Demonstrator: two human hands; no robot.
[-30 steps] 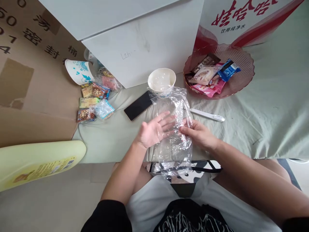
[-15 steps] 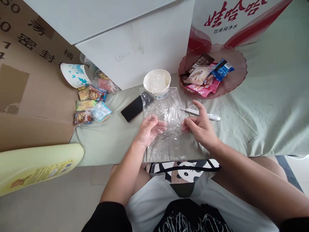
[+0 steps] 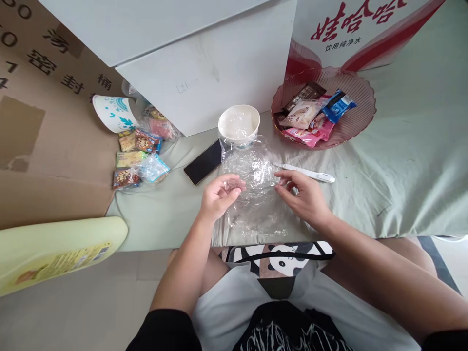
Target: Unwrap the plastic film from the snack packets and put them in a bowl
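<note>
As your left hand [image 3: 218,199] and right hand [image 3: 302,195] frame it, fingers slightly apart, grip unclear, clear, crinkled plastic film [image 3: 255,166] spreads near a round white bowl [image 3: 228,138], likely light, limp and slippery; pinch its side edges.

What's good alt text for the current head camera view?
A person's bare hands touch opposite sides of some crinkled clear plastic over a pale green cloth. Around it are a white bowl, a phone, a slim white tool and a pink bowl of wrapped snacks, with more packets beside a tipped cup at left.
</note>
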